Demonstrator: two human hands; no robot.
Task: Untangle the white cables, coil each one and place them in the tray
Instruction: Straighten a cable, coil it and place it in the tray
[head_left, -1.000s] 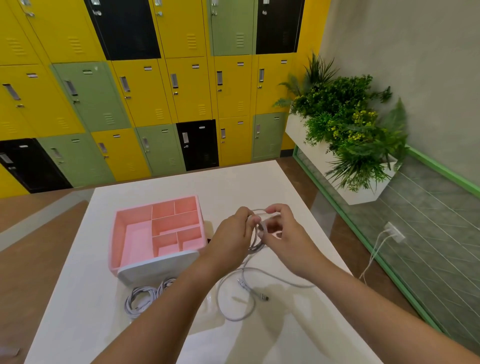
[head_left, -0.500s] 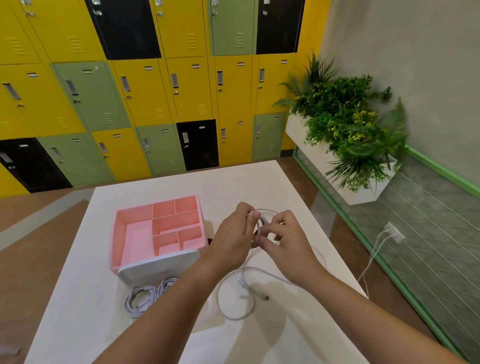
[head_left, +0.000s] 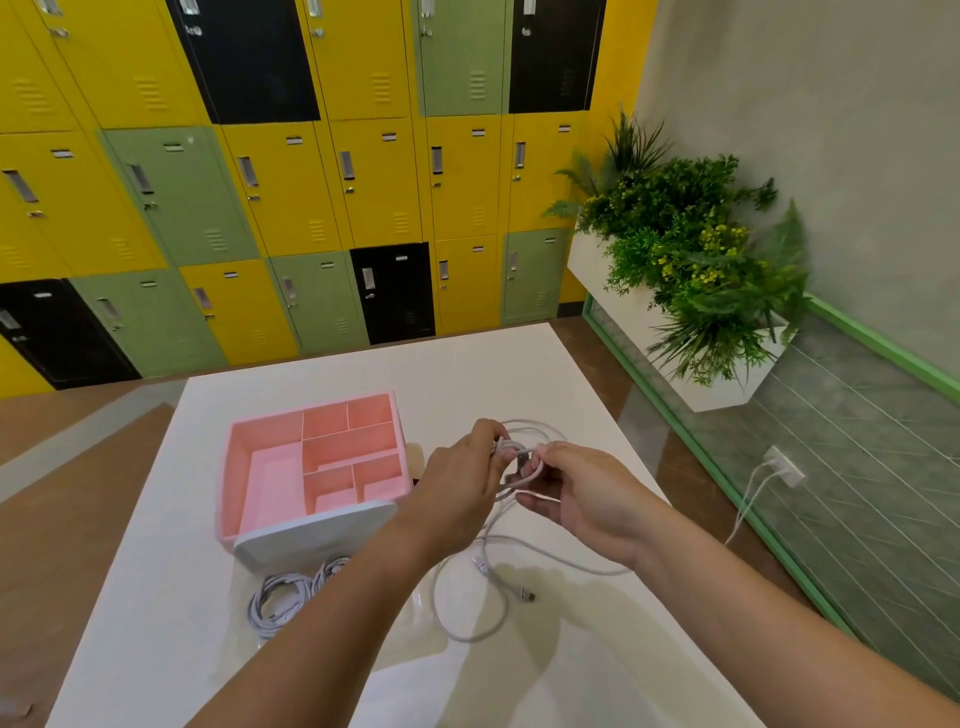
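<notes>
Above the white table (head_left: 519, 369), my left hand (head_left: 460, 470) pinches a small coil of white cable (head_left: 519, 447) and my right hand (head_left: 582, 493) grips the same cable just to its right. The rest of that cable hangs down and loops loosely over the tabletop, ending in a plug (head_left: 524, 592). Two coiled white cables (head_left: 291, 597) lie on the table in front of the pink tray (head_left: 234, 499), partly hidden by my left forearm. The tray has several compartments with nothing in them.
Yellow, green and black lockers (head_left: 291, 197) fill the far wall. A white planter with green plants (head_left: 701, 280) stands at the right, beside a green-framed glass partition. A wall socket (head_left: 784, 465) with white leads sits low on the right.
My right hand has dropped lower and swung round the coil, bringing more cable onto it. The loose loop on the table has shifted slightly. My left hand has stayed in place.
</notes>
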